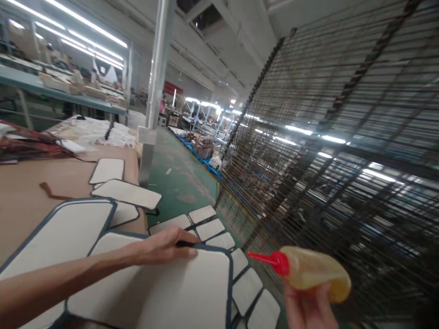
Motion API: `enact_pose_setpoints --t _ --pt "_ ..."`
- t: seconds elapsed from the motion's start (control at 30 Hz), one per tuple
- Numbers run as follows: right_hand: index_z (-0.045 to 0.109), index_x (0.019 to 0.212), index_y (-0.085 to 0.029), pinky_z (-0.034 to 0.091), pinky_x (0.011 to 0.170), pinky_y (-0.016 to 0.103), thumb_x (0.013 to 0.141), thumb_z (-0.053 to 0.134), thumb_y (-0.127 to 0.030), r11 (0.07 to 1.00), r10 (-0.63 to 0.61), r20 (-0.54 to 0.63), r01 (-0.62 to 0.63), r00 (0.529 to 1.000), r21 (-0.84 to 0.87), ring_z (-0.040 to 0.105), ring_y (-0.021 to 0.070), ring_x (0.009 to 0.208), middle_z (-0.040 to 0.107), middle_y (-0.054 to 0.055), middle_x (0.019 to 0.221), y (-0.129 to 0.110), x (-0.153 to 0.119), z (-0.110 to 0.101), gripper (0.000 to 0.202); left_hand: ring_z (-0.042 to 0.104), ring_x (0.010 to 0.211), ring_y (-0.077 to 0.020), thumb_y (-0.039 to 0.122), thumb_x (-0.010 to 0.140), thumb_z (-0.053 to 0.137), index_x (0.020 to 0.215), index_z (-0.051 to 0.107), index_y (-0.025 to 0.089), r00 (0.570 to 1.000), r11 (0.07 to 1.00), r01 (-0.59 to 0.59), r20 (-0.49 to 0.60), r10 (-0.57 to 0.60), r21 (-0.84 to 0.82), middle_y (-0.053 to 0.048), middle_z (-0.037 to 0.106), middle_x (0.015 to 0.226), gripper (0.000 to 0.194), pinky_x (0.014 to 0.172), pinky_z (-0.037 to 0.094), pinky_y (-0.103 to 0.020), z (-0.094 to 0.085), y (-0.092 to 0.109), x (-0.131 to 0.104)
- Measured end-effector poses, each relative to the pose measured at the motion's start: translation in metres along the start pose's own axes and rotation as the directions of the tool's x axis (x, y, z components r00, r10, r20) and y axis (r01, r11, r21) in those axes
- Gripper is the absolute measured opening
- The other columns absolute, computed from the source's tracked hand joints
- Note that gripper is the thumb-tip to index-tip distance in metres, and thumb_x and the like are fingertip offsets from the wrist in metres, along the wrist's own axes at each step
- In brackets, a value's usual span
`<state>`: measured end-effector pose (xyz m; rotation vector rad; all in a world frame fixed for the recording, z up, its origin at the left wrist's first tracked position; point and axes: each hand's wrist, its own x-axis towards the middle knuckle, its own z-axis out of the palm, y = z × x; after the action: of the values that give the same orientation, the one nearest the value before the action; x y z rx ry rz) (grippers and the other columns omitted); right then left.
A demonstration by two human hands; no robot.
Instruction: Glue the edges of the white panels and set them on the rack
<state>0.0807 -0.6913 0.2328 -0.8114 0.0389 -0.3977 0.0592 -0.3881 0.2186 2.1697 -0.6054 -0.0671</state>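
A large cream panel with a dark edge (185, 288) lies in front of me. My left hand (171, 246) pinches its far edge, with the thumb on the top face and a finger beyond the rim. On the right, my right hand (308, 304) holds a yellowish squeeze bottle (312, 269) with a red nozzle that points left, above the floor side of the panel. Another cream panel (68, 228) lies at the left, and smaller ones (128, 193) overlap on the brown table beyond.
The brown table (20, 196) bears a brown strip (53, 192) and a reddish bundle (30, 146). Several small panels (247, 290) sit below the large one's right edge. A metal post (156, 91) stands ahead; a tall wire rack (325, 137) fills the right.
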Motion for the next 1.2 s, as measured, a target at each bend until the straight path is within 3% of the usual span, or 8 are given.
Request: enact_pose_setpoints --t 0.13,0.43,0.53,0.73,0.83,1.03,1.13,1.2 --pt "0.054 0.112 -0.02 0.045 0.088 0.051 0.064 0.072 -0.042 0.973 -0.094 0.272 0.146 0.958 -0.177 0.051 0.0317 0.106 0.058 0.011 0.109 -0.027 -0.004 -0.004 0.056 0.042 0.057 -0.0085 0.036 0.081 0.052 0.081 0.066 0.01 0.957 0.994 -0.112 0.267 0.112 -0.019 0.002 0.049 0.06 0.03 0.052 0.03 -0.015 -0.007 0.029 0.025" --pt "0.05 0.117 -0.026 0.044 0.086 0.051 0.063 0.071 -0.045 0.961 -0.036 0.305 0.117 0.952 -0.25 0.054 0.0308 0.1 0.057 0.011 0.111 -0.06 -0.006 -0.041 0.061 0.053 0.067 -0.0131 0.037 0.079 0.058 0.09 0.07 0.01 0.846 0.975 -0.195 0.485 0.221 -0.104 -0.003 0.063 0.074 0.032 0.061 0.039 -0.015 -0.004 0.075 0.054" --pt "0.048 0.117 -0.032 0.049 0.08 0.04 0.059 0.073 -0.047 0.961 0.005 0.263 0.067 0.965 -0.267 0.056 0.0254 0.096 0.059 0.007 0.108 -0.066 -0.006 -0.05 0.065 0.053 0.068 -0.0134 0.039 0.078 0.06 0.091 0.07 0.009 0.836 0.976 -0.154 0.506 0.211 -0.152 -0.003 0.063 0.074 0.034 0.063 0.04 -0.016 -0.002 0.084 0.056" --pt "0.044 0.123 -0.029 0.023 0.105 0.046 0.06 0.072 -0.044 0.851 -0.016 0.294 0.167 0.956 -0.497 0.042 0.0265 0.116 0.051 0.005 0.121 -0.072 0.012 -0.084 0.071 0.05 0.063 -0.012 0.041 0.072 0.066 0.086 0.071 0.009 0.848 0.966 -0.079 0.493 0.195 -0.247 -0.001 0.061 0.068 0.035 0.061 0.041 -0.016 0.004 0.089 0.055" --pt "0.043 0.124 -0.031 0.024 0.102 0.054 0.063 0.067 -0.047 0.818 -0.064 0.347 0.249 0.936 -0.519 0.044 0.0298 0.114 0.049 0.004 0.124 -0.074 0.026 -0.099 0.068 0.049 0.062 -0.0114 0.043 0.071 0.066 0.085 0.071 0.009 0.858 0.964 -0.065 0.48 0.185 -0.257 -0.001 0.059 0.066 0.037 0.06 0.04 -0.015 0.007 0.089 0.053" --pt "0.065 0.087 -0.023 0.025 0.1 0.06 0.063 0.062 -0.055 0.663 -0.107 0.492 0.431 0.864 -0.612 0.048 0.0336 0.109 0.063 0.009 0.095 -0.077 0.028 -0.092 0.04 0.049 0.064 -0.012 0.044 0.073 0.063 0.087 0.069 0.007 0.873 0.971 -0.078 0.455 0.176 -0.226 -0.002 0.059 0.069 0.041 0.062 0.04 -0.015 0.008 0.089 0.046" --pt "0.065 0.085 -0.026 0.007 0.105 0.059 0.069 0.053 -0.06 0.566 -0.233 0.488 0.525 0.841 -0.635 0.035 0.0286 0.122 0.063 0.007 0.092 -0.079 0.026 -0.09 0.039 0.048 0.065 -0.0118 0.042 0.074 0.062 0.086 0.069 0.007 0.888 0.968 -0.109 0.416 0.196 -0.224 -0.001 0.057 0.069 0.038 0.061 0.039 -0.014 0.006 0.088 0.044" --pt "0.066 0.081 -0.023 -0.005 0.106 0.053 0.059 0.065 -0.058 0.526 -0.237 0.49 0.535 0.839 -0.661 0.028 0.0286 0.126 0.063 0.009 0.092 -0.081 0.027 -0.092 0.041 0.046 0.064 -0.0108 0.041 0.075 0.062 0.085 0.069 0.007 0.898 0.968 -0.115 0.395 0.197 -0.221 -0.001 0.055 0.067 0.036 0.058 0.038 -0.013 0.005 0.086 0.042"
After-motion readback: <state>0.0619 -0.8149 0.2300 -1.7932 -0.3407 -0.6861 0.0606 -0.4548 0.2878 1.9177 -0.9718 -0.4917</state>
